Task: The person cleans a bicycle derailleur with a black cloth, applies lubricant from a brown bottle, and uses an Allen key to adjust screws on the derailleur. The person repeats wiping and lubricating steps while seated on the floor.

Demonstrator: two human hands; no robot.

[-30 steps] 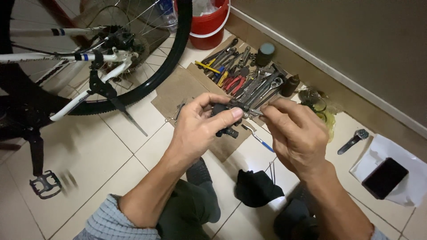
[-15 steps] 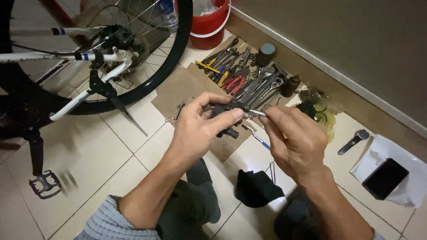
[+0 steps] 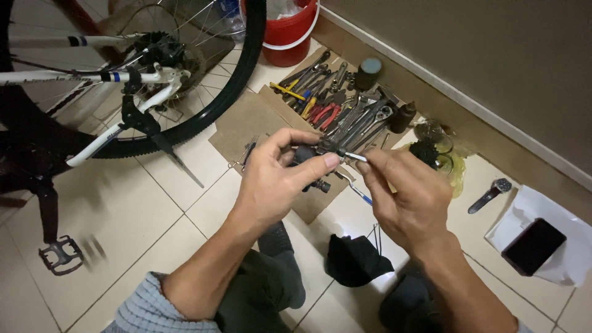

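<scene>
Both my hands on a small dark bike part, held over the cardboard on the floor.

My left hand (image 3: 277,179) has its fingers clenched around the small black part (image 3: 308,161), thumb pressed along its top, holding it in the air above the flat sheet of cardboard (image 3: 246,120). My right hand (image 3: 407,197) pinches the thin silver end (image 3: 354,156) that sticks out of the part, forefinger and thumb closed on it. Beyond my hands a row of hand tools (image 3: 345,108) lies on the cardboard: pliers with red handles, spanners, screwdrivers. A red bucket (image 3: 290,34) stands at the wall, and the bicycle's rear wheel (image 3: 203,117) is on my left, with a pedal (image 3: 58,254) low on the tiled floor (image 3: 123,216). A dark phone (image 3: 533,245) rests on white paper to my right.
</scene>
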